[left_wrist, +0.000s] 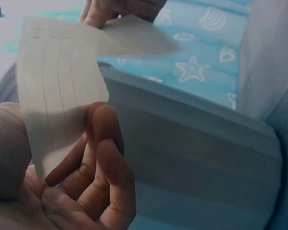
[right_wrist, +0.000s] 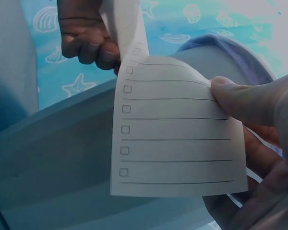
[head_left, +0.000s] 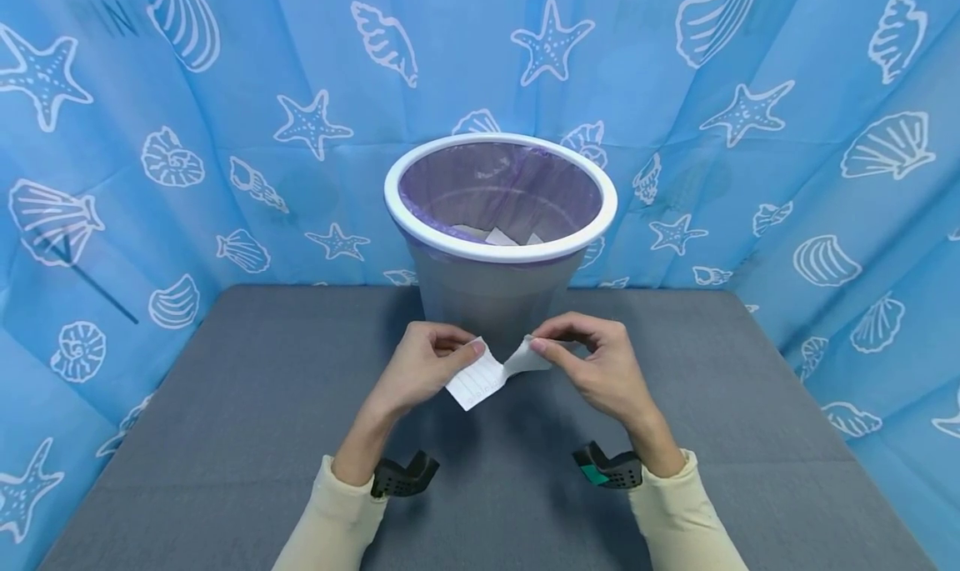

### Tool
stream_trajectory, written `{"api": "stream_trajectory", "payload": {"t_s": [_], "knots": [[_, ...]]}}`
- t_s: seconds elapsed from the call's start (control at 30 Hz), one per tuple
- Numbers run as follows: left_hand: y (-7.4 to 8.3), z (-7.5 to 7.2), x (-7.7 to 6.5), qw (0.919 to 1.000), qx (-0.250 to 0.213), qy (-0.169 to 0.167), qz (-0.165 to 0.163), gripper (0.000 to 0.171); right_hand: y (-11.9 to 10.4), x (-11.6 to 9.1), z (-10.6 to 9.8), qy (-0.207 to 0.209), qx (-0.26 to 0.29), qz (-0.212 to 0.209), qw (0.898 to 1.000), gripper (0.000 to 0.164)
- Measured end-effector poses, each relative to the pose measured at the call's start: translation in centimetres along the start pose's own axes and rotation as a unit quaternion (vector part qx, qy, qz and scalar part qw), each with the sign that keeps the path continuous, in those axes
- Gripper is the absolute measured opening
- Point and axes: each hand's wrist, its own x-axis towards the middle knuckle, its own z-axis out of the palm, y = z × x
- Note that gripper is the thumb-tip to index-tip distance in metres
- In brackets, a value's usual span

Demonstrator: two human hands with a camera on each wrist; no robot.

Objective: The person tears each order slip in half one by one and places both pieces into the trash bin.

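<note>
A small sheet of lined checklist paper (head_left: pixel 477 381) stretches between both hands in the head view, partly torn, its two portions still joined near the lower edge. My left hand (head_left: pixel 422 367) pinches the left portion between thumb and fingers. On the other side, my right hand (head_left: pixel 603 371) pinches the right portion, which is bent over. Printed lines and small checkboxes show on the paper (right_wrist: pixel 177 139) in the right wrist view. Just beyond the hands stands a grey wastebasket (head_left: pixel 487 292) with a white rim.
A purple bag (head_left: pixel 517 179) lines the wastebasket, with several white paper pieces (head_left: pixel 501 237) inside. The basket stands at the far side of a dark grey tabletop (head_left: pixel 300 404). A blue curtain (head_left: pixel 465 46) with shells and starfish hangs behind and along both sides.
</note>
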Motion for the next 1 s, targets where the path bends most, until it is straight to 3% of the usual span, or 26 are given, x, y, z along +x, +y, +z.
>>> {"api": "stream_trajectory", "payload": {"t_s": [0.4, 0.73, 1.0], "knots": [[-0.6, -0.8, 0.2, 0.9999, 0.009, 0.012, -0.006, 0.020, -0.2, 0.0, -1.6, 0.061, 0.020, -0.043, 0.997, 0.013], [0.2, -2.4, -0.6, 0.9997, -0.004, 0.023, 0.012, 0.021, -0.3, 0.0, -2.4, 0.070, 0.005, -0.015, 0.997, 0.014], [1.8, -4.7, -1.7, 0.9954, -0.027, 0.082, 0.041, 0.020, -0.4, 0.1, -3.4, 0.084, 0.005, -0.031, 0.996, 0.017]]}}
